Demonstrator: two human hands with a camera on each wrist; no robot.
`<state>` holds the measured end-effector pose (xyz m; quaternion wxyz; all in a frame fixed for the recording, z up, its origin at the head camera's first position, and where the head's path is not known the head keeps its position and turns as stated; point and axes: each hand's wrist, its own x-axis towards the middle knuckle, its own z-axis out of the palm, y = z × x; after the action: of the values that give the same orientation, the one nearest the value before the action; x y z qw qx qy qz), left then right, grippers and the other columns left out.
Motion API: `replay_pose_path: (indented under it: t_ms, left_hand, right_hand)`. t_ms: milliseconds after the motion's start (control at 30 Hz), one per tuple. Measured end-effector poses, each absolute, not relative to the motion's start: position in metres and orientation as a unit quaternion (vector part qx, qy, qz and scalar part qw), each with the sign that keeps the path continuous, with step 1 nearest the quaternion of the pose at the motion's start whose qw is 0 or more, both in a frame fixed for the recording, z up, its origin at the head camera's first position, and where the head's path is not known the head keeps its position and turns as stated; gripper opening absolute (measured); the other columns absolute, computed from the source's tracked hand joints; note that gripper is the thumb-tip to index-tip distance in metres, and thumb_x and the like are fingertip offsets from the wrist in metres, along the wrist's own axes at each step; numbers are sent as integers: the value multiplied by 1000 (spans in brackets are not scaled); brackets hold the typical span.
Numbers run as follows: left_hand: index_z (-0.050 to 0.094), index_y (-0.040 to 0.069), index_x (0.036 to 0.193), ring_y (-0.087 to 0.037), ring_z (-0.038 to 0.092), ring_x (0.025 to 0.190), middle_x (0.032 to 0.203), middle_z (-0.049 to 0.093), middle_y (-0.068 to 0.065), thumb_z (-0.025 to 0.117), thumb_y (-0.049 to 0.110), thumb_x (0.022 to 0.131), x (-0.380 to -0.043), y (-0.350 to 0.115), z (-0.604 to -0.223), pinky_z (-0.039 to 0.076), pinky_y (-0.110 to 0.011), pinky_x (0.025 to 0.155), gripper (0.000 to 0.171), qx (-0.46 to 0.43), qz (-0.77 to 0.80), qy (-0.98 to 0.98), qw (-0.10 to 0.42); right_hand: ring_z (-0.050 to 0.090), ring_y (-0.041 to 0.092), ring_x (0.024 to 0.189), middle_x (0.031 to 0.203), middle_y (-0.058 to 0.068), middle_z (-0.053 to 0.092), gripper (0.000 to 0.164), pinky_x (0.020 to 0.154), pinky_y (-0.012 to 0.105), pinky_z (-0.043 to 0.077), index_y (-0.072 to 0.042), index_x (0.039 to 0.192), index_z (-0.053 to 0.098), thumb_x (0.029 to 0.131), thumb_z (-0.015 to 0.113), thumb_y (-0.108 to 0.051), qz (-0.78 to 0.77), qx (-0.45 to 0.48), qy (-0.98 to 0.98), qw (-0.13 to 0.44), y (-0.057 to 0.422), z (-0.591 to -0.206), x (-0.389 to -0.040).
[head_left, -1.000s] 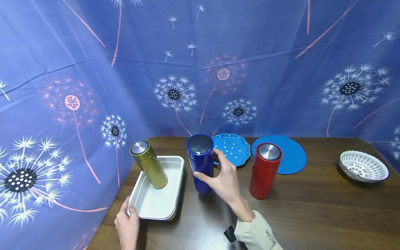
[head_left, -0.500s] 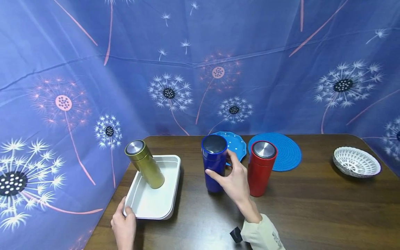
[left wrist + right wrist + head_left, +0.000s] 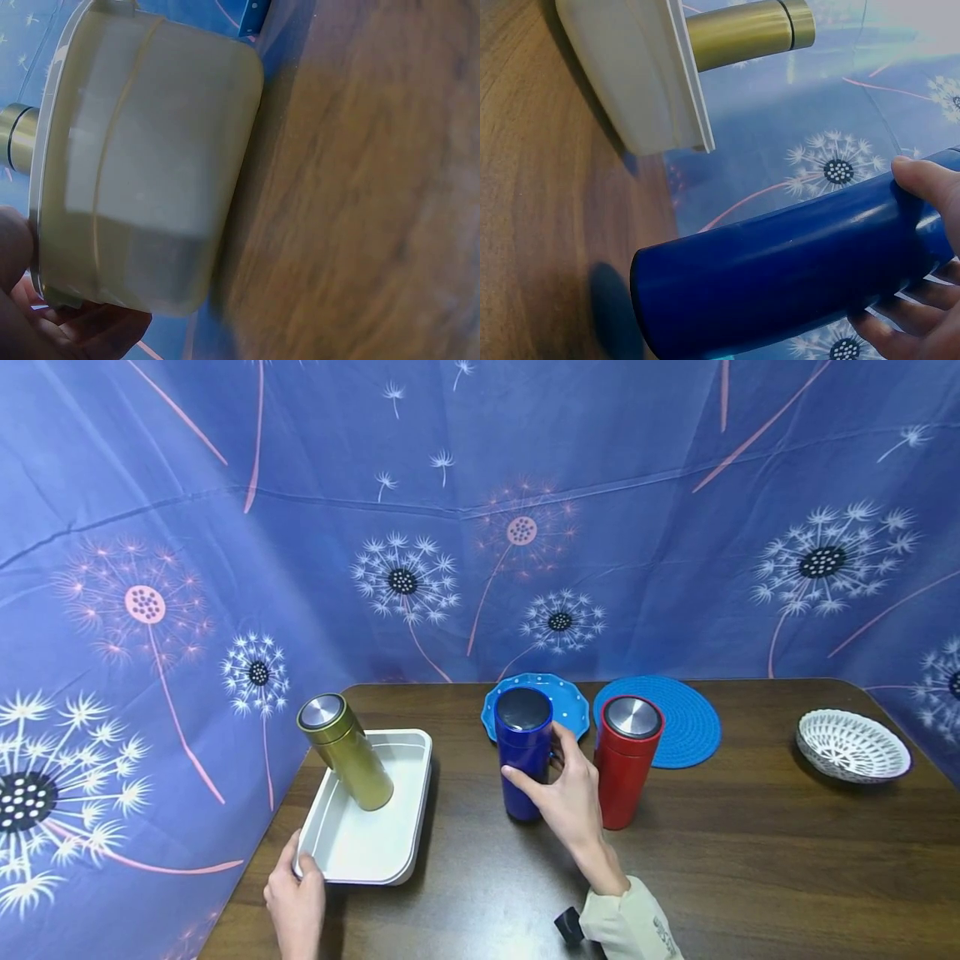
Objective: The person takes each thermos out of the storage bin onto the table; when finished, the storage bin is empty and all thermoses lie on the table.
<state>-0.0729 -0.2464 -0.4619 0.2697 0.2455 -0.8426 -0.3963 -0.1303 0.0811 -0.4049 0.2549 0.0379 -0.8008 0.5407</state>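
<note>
A dark blue thermos flask (image 3: 522, 752) stands upright in my right hand (image 3: 572, 793), which grips its upper part with thumb and fingers from the right. In the right wrist view the base of the flask is close over the wooden table, with a dark reflection beside it. My left hand (image 3: 296, 893) pinches the near left corner of a white rectangular tub (image 3: 414, 827), thumb at the rim and fingers outside below it. Inside that tub stands a gold flask (image 3: 352, 756) with a silver lid. Close to the right of my right hand is a red flask (image 3: 628, 768).
Behind the blue flask lies a blue dotted plate (image 3: 573, 710), partly covered by it. A round blue woven mat (image 3: 686, 727) is behind the red flask. A white patterned bowl (image 3: 851, 747) sits at the far right of the wooden table (image 3: 750, 877). A dandelion-print curtain (image 3: 660, 510) hangs behind.
My right hand has carried the blue flask rightward, away from the tub and to just left of the red flask. My left hand keeps its hold on the tub. The head view has shifted slightly.
</note>
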Motion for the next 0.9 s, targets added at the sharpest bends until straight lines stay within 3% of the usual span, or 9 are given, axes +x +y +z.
replay_pose_path:
  t_ms: [467,900]
  left_hand:
    - [59,-6,127,-57,53,112,123,57,-35,45,1,91,-74,-244,-458,40,-64,89,39,248,-397,-842,268]
    - [60,-7,124,-57,55,109,120,58,-36,45,-1,90,-74,-245,-461,40,-64,88,38,232,-399,-840,284]
  right_hand:
    - [66,36,108,125,21,63,82,88,49,52,-1,134,51,66,91,-21,541,20,-799,262,83,-414,-138]
    - [62,37,115,132,20,59,83,94,49,48,-3,138,47,69,89,-22,553,6,-803,220,83,-419,-138]
